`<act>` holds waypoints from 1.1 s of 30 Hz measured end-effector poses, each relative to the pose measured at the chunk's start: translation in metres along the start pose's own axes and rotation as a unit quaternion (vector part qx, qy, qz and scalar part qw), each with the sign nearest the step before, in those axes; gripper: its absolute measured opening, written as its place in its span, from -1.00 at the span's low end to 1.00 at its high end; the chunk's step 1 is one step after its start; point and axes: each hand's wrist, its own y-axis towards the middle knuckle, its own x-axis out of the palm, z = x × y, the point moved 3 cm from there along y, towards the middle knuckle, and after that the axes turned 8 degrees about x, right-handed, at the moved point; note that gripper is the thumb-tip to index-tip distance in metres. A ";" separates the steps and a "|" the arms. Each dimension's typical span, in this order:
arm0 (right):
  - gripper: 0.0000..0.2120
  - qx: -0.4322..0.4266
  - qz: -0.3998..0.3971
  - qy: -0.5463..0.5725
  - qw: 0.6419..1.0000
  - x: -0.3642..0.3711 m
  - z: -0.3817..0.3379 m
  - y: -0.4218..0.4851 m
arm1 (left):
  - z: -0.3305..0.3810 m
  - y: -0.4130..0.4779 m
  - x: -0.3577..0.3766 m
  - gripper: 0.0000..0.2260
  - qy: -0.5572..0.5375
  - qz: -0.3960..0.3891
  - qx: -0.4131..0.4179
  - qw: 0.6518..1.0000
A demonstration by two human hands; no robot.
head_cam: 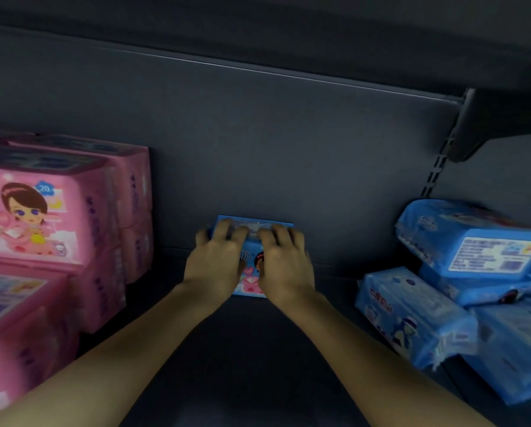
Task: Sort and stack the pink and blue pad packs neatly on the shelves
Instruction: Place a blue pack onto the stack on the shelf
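Note:
A blue pad pack (251, 272) stands against the back wall in the middle of the dark shelf (245, 359). My left hand (216, 260) and my right hand (284, 261) both rest on it side by side, fingers curled over its top edge. Pink pad packs (51, 217) are stacked in neat piles on the left of the shelf. On the right lies a loose heap of blue pad packs (461, 291), tilted and overlapping one another.
A dark back panel (273, 143) closes the shelf behind the packs. An upper shelf with its bracket (473, 124) overhangs at the top right, beside a slotted upright.

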 end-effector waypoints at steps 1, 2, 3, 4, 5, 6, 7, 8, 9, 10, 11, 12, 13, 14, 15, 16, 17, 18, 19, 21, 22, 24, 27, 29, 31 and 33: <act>-0.40 0.001 0.000 0.002 1.000 0.001 0.000 0.000 | 0.000 0.000 0.000 -0.43 0.005 -0.002 0.000 1.000; -0.40 0.001 0.000 0.003 1.000 0.001 0.000 0.000 | 0.000 0.001 0.000 -0.43 0.009 -0.005 0.001 1.000; -0.39 0.000 0.000 0.001 1.000 0.001 0.000 0.000 | 0.000 0.001 0.000 -0.43 0.012 -0.009 0.002 1.000; -0.39 0.000 -0.001 -0.001 1.000 0.001 0.000 -0.001 | 0.000 0.001 -0.001 -0.43 0.013 -0.013 0.001 1.000; -0.39 0.000 -0.001 -0.003 1.000 -0.001 0.000 -0.001 | 0.000 0.001 -0.002 -0.43 0.015 -0.017 0.001 1.000; -0.39 0.001 -0.002 -0.004 1.000 -0.002 0.000 -0.003 | 0.001 0.000 -0.003 -0.43 0.019 -0.019 0.000 1.000; -0.38 0.003 -0.004 -0.003 1.000 -0.004 0.000 -0.005 | 0.001 -0.001 -0.006 -0.43 0.025 -0.019 0.000 0.999; -0.38 0.004 -0.004 -0.002 1.000 -0.006 0.001 -0.008 | 0.002 -0.003 -0.008 -0.43 0.037 -0.019 -0.002 0.999; -0.37 0.004 -0.004 -0.002 1.000 -0.009 0.001 -0.011 | 0.003 -0.006 -0.011 -0.44 0.051 -0.018 -0.003 0.999; -0.37 0.005 -0.004 -0.003 1.000 -0.013 0.002 -0.015 | 0.005 -0.009 -0.013 -0.44 0.066 -0.018 -0.003 0.998; -0.37 0.006 -0.002 -0.006 1.000 -0.016 0.003 -0.018 | 0.007 -0.012 -0.016 -0.44 0.077 -0.019 -0.002 0.997; -0.37 0.010 0.000 -0.008 1.000 -0.019 0.005 -0.023 | 0.009 -0.016 -0.019 -0.44 0.084 -0.021 0.001 0.996; -0.38 0.014 0.000 -0.012 1.000 -0.022 0.006 -0.029 | 0.013 -0.020 -0.021 -0.44 0.087 -0.023 0.004 0.996; -0.38 0.019 -0.001 -0.015 1.000 -0.024 0.008 -0.035 | 0.016 -0.025 -0.023 -0.45 0.085 -0.024 0.007 0.996; -0.39 0.023 -0.005 -0.019 1.000 -0.026 0.009 -0.043 | 0.020 -0.031 -0.025 -0.46 0.081 -0.024 0.010 0.996; -0.39 0.026 -0.012 -0.023 0.999 -0.026 0.011 -0.050 | 0.025 -0.037 -0.026 -0.47 0.076 -0.025 0.014 0.997; -0.39 0.029 -0.019 -0.026 0.999 -0.026 0.012 -0.058 | 0.030 -0.043 -0.026 -0.48 0.070 -0.028 0.020 0.997; -0.39 0.032 -0.026 -0.028 0.999 -0.025 0.013 -0.066 | 0.036 -0.050 -0.026 -0.48 0.062 -0.032 0.026 0.997; -0.39 0.037 -0.033 -0.029 0.998 -0.024 0.014 -0.074 | 0.041 -0.057 -0.025 -0.48 0.054 -0.038 0.031 0.997; -0.40 0.050 -0.046 -0.030 0.997 -0.024 0.018 -0.088 | 0.051 -0.069 -0.023 -0.49 0.045 -0.054 0.041 0.997; -0.41 0.057 -0.054 -0.032 0.996 -0.024 0.019 -0.095 | 0.055 -0.074 -0.022 -0.49 0.043 -0.062 0.044 0.996; -0.42 0.070 -0.069 -0.036 0.995 -0.026 0.024 -0.107 | 0.063 -0.082 -0.021 -0.50 0.040 -0.072 0.049 0.995; -0.41 0.084 -0.083 -0.042 0.992 -0.033 0.032 -0.125 | 0.072 -0.094 -0.022 -0.51 0.034 -0.079 0.055 0.995; -0.40 0.095 -0.085 -0.046 0.991 -0.038 0.038 -0.136 | 0.079 -0.101 -0.023 -0.51 0.035 -0.080 0.063 0.994; -0.39 0.107 -0.082 -0.051 0.990 -0.044 0.045 -0.148 | 0.088 -0.108 -0.025 -0.52 0.032 -0.082 0.072 0.994; -0.38 0.121 -0.076 -0.056 0.988 -0.051 0.054 -0.157 | 0.097 -0.113 -0.026 -0.52 0.027 -0.084 0.081 0.993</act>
